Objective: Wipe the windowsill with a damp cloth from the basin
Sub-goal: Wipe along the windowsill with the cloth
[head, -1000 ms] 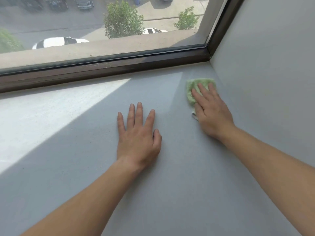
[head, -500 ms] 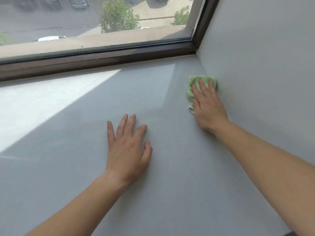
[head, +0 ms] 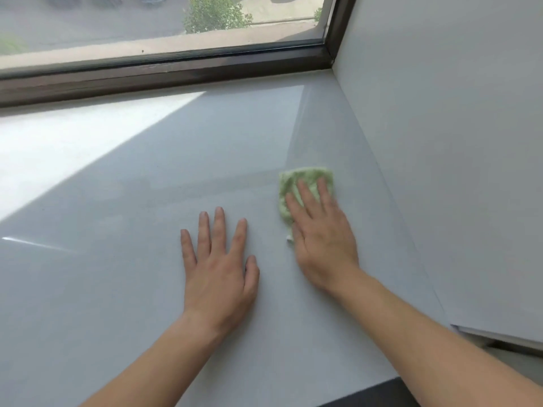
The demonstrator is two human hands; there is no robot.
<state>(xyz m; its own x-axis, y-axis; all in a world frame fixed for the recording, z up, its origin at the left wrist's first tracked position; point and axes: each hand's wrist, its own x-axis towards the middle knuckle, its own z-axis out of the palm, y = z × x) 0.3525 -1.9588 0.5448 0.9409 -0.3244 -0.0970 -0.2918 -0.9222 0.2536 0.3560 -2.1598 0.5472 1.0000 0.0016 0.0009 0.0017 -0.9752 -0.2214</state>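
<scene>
Cloth (head: 305, 186) lies flat under the right hand (head: 320, 239), its fingers (head: 305, 198) spread open, pressing; unwiped windowsill (head: 117, 289) stretches toward frame left, past the open, flat left hand (head: 219, 271).

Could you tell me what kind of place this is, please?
Probably an upper-floor room indoors: a deep grey windowsill runs under a dark-framed window, a plain side wall meets it, and the glass looks down onto a treetop and street.

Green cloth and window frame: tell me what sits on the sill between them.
Nothing. In the head view the windowsill between the green cloth and the window frame is bare, showing only a glossy sheen.
</scene>
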